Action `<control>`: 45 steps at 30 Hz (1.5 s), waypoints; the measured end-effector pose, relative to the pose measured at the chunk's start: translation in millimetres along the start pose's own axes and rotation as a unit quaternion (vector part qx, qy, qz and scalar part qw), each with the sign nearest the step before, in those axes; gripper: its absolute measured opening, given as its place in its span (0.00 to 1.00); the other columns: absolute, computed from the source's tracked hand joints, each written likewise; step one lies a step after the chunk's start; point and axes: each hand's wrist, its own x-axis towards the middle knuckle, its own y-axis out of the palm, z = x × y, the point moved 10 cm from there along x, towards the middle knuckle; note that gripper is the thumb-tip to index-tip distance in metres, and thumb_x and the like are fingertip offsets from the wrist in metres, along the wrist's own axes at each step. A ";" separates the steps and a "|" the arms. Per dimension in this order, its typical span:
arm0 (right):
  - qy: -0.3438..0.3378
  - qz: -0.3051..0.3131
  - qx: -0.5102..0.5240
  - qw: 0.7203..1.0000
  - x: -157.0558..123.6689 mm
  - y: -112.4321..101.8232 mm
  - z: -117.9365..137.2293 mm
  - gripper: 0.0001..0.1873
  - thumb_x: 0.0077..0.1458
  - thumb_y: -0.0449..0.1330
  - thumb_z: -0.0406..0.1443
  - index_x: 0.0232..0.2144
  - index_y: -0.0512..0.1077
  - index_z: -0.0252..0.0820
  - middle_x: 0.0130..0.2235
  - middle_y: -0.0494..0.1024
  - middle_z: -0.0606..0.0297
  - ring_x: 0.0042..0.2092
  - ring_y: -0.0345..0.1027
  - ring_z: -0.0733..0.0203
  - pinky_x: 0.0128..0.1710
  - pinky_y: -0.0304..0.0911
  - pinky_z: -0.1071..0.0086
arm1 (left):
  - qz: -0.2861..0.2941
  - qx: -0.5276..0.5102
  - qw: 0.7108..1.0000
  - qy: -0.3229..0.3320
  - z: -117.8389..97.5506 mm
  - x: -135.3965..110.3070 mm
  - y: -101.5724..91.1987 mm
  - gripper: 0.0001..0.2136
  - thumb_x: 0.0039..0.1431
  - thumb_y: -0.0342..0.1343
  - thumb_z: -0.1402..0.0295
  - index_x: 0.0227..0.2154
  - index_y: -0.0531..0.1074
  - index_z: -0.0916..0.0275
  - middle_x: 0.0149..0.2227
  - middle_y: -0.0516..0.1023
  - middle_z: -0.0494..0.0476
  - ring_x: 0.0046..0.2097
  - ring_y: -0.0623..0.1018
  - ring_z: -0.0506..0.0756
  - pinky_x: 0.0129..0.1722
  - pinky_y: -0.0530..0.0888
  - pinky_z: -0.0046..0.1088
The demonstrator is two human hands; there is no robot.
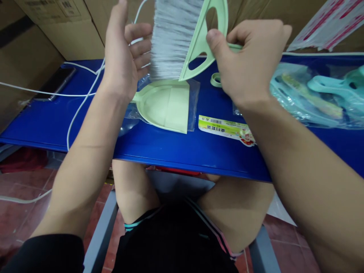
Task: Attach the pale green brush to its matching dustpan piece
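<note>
My right hand (250, 57) is closed on the handle of a pale green hand brush (199, 38) and holds it up above the blue table (159, 144). Its grey-white bristles (170, 38) point down and to the left. My left hand (125, 49) is raised beside the bristles, fingers curled and touching them. Under the brush a pale green dustpan (166, 104) lies on the table, partly in a clear plastic bag. A printed paper label (224, 129) lies to the right of the dustpan.
More teal brush sets in clear bags (318, 98) lie at the right. A phone (55, 81) and white cables (79, 110) are at the left. Cardboard boxes (65, 26) stand behind. A small green ring (216, 79) lies on the table. My knees are under the table edge.
</note>
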 end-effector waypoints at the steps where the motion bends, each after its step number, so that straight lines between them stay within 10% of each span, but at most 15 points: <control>1: -0.002 0.001 -0.003 1.000 -0.4 0.0 0.7 0.31 0.70 0.61 0.46 0.21 0.52 0.44 0.31 0.69 0.60 0.46 0.68 0.50 0.48 0.65 0.52 | 0.008 0.005 1.000 0.004 -0.6 1.5 0.6 0.29 0.82 0.40 0.53 0.30 0.75 0.62 0.33 0.75 0.56 0.29 0.71 0.49 0.33 0.73 0.28; 8: -0.004 -0.012 0.022 1.000 1.7 1.0 -1.7 0.30 0.67 0.63 0.47 0.20 0.53 0.46 0.30 0.68 0.60 0.44 0.66 0.49 0.46 0.64 0.51 | -0.002 0.074 0.996 0.043 -0.3 9.6 -2.3 0.13 0.61 0.57 0.84 0.28 0.73 0.59 0.34 0.78 0.53 0.34 0.75 0.53 0.40 0.73 0.34; 31: 0.008 0.008 0.023 1.000 -1.0 2.0 1.4 0.30 0.68 0.63 0.46 0.20 0.54 0.46 0.33 0.73 0.60 0.48 0.69 0.47 0.52 0.64 0.48 | -0.009 0.184 0.970 0.158 -14.5 9.6 -1.7 0.14 0.64 0.56 0.86 0.30 0.74 0.60 0.29 0.71 0.50 0.34 0.71 0.50 0.46 0.73 0.27; 45: -0.015 0.016 -0.012 1.000 -3.4 2.6 4.2 0.29 0.71 0.60 0.48 0.22 0.54 0.46 0.32 0.71 0.60 0.47 0.71 0.47 0.50 0.62 0.49 | 0.033 0.187 0.960 0.206 -16.2 18.6 6.8 0.20 0.60 0.51 0.91 0.30 0.68 0.54 0.27 0.63 0.49 0.28 0.60 0.52 0.30 0.59 0.32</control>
